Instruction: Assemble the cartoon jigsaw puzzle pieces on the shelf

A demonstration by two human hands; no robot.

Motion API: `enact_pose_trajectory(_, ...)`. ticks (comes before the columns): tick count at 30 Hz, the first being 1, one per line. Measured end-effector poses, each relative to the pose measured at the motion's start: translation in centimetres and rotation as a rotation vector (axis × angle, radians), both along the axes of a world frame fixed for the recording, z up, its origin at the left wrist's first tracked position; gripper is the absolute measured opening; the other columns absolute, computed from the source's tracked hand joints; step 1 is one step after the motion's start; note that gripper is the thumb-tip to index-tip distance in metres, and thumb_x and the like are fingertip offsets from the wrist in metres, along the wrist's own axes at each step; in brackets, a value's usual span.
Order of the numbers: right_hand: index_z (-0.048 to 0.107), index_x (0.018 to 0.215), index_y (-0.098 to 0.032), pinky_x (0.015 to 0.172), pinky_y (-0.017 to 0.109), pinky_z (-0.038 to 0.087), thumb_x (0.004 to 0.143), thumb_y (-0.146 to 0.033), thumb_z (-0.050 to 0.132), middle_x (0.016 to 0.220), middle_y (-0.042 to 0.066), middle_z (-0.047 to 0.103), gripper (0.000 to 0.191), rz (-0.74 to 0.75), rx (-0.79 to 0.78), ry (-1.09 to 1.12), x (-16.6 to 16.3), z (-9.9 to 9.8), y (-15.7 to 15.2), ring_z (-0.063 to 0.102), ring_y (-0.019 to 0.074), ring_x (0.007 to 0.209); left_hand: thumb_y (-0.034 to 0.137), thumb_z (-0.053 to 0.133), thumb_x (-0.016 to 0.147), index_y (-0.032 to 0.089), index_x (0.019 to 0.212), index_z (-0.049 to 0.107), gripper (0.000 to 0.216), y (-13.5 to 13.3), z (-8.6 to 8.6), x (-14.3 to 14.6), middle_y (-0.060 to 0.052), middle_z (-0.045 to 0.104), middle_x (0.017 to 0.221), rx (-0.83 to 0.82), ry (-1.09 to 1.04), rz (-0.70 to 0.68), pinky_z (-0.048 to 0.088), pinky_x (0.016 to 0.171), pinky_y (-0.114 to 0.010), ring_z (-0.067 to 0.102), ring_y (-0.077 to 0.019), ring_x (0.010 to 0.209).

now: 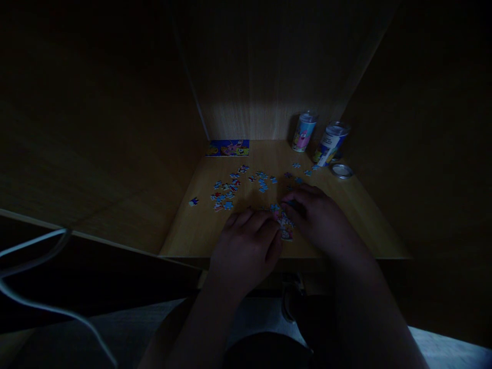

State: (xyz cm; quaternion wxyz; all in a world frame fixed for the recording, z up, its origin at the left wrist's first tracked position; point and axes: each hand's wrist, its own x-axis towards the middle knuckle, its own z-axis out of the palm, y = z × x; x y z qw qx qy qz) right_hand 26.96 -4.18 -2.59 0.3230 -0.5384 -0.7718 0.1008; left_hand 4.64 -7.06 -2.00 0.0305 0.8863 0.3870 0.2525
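A partly joined jigsaw puzzle (pixel 285 226), pink and pale in colour, lies near the shelf's front edge between my hands. My left hand (pixel 248 246) is closed, its fingers curled down against the puzzle's left side and covering part of it. On the other side my right hand (pixel 315 218) is pinched over the puzzle's upper right, with a small dark bluish jigsaw piece (pixel 294 205) between thumb and forefinger; its picture is too dim to make out. Loose blue and red jigsaw pieces (pixel 228 195) are scattered beyond my left hand. More blue pieces (pixel 262 179) lie ahead.
Two clear-topped cans, one with a pink figure (pixel 303 133) and one blue and yellow (pixel 330 144), stand at the back right. A round lid (pixel 342 171) lies beside them. A cartoon picture card (pixel 228 148) rests against the back. Wooden walls enclose both sides; a white cable (pixel 57 309) hangs left.
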Motion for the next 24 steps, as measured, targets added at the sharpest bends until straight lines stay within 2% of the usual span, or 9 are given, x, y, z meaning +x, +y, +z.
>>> enact_pose_trajectory(14, 0.074, 0.101, -0.024, 0.092, 0.041, 0.055, 0.104, -0.021, 0.068, 0.106, 0.006, 0.077, 0.008, 0.006, -0.010, 0.006, 0.11, -0.18, 0.03, 0.071, 0.0267, 0.103, 0.024, 0.065, 0.107, 0.022, 0.112, 0.074, 0.011, 0.02, -0.12, 0.04, -0.006, 0.079, 0.119, -0.004, -0.010, 0.000, 0.056, 0.101, -0.050, 0.070, -0.0281, 0.111)
enact_pose_trajectory(24, 0.075, 0.101, -0.024, 0.092, 0.040, 0.054, 0.101, -0.016, 0.069, 0.106, 0.006, 0.077, 0.010, -0.011, -0.019, 0.005, -0.07, 0.01, 0.00, 0.072, 0.0265, 0.103, 0.023, 0.065, 0.106, 0.021, 0.111, 0.075, 0.011, 0.06, 0.04, 0.06, -0.005, 0.079, 0.119, 0.008, -0.022, -0.002, 0.056, 0.098, -0.051, 0.070, -0.0279, 0.109)
